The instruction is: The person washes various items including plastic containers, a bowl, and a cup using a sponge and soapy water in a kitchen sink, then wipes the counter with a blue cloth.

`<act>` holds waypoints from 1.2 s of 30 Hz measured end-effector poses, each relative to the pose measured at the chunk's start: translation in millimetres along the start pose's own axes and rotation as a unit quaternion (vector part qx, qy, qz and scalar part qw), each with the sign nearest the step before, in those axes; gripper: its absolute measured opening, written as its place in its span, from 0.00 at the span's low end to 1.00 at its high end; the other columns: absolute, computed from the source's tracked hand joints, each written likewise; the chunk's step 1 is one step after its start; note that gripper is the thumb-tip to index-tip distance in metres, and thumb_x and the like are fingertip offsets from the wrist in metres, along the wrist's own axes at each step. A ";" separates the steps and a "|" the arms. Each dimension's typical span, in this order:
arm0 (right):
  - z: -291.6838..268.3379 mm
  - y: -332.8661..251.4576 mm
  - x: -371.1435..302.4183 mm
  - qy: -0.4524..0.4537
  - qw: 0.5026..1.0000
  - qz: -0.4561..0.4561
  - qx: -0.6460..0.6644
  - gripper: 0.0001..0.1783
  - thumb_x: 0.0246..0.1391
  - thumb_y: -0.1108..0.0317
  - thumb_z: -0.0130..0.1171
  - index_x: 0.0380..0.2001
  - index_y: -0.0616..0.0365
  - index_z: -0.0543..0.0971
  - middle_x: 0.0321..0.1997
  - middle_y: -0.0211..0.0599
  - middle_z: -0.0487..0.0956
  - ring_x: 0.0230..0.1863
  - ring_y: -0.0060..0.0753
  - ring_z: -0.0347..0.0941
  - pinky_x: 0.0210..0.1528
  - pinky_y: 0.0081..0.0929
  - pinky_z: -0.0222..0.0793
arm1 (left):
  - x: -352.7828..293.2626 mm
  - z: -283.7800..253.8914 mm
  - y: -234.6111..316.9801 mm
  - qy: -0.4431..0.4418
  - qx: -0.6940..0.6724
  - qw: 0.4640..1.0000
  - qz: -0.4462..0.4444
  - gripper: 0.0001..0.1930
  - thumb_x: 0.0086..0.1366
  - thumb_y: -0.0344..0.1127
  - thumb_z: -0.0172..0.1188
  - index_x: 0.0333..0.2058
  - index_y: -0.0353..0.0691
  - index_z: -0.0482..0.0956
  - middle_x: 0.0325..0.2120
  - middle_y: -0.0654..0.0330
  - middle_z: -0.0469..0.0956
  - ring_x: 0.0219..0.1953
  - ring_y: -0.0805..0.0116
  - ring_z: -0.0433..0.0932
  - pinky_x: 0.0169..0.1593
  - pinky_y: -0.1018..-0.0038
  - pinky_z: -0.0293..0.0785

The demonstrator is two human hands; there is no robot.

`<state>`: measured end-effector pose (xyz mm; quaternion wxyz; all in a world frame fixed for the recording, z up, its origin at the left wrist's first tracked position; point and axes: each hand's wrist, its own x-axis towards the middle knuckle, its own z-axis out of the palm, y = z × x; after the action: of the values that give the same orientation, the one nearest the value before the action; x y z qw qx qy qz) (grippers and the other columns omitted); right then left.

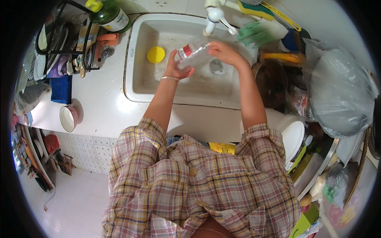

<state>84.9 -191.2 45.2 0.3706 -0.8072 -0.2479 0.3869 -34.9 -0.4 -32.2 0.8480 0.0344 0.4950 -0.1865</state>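
Note:
A clear plastic jar (195, 52) with a red and white label lies tilted between my hands over the sink. My left hand (177, 66), with a pale bangle at its wrist, is wrapped round the label end. At the other end, below the faucet, the fingers of my right hand (225, 53) are curled against the jar; some of them are hidden. A round yellow lid (156, 54) lies in the white sink (137, 59), left of my left hand. Above the jar hangs the white faucet (215, 16). The drain strainer (216, 66) shows beneath my right wrist.
A green pump bottle (111, 18) stands behind the sink's left corner, near a black rack (47, 51). A pink bowl (69, 118) sits on the left counter. Green gloves (258, 32), a sponge (256, 10), a dark pan (270, 82) and a plastic-bagged bundle (337, 87) crowd the right.

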 end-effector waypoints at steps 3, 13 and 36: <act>0.4 30.9 -27.9 0.160 0.986 0.036 -0.015 0.20 0.55 0.65 0.55 0.50 0.60 0.70 0.44 0.37 0.75 0.42 0.27 0.72 0.46 0.23 0.67 | 24.7 36.3 -0.4 -0.008 0.085 0.996 -0.009 0.37 0.44 0.60 0.64 0.51 0.50 0.63 0.49 0.52 0.62 0.49 0.54 0.63 0.49 0.53 0.63; 81.9 184.0 -39.2 0.143 0.941 0.285 -0.110 0.19 0.54 0.65 0.54 0.48 0.61 0.72 0.49 0.45 0.75 0.50 0.44 0.70 0.51 0.35 0.66 | 27.8 107.1 -39.9 0.276 0.574 0.670 0.382 0.57 0.34 0.55 0.72 0.62 0.45 0.49 0.55 0.35 0.53 0.57 0.36 0.56 0.58 0.53 0.57; 122.7 217.8 12.7 0.204 0.944 0.171 -0.193 0.20 0.46 0.77 0.52 0.47 0.62 0.69 0.56 0.47 0.61 0.57 0.50 0.59 0.59 0.38 0.59 | -12.7 14.1 -8.5 -0.166 0.034 0.981 0.093 0.41 0.48 0.65 0.57 0.56 0.47 0.59 0.52 0.45 0.59 0.48 0.44 0.66 0.45 0.55 0.71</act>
<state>17.8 -263.8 -184.7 0.1787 -0.9551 -0.0948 0.2167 -31.8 -8.1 -13.1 0.9304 0.0780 0.3348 -0.1269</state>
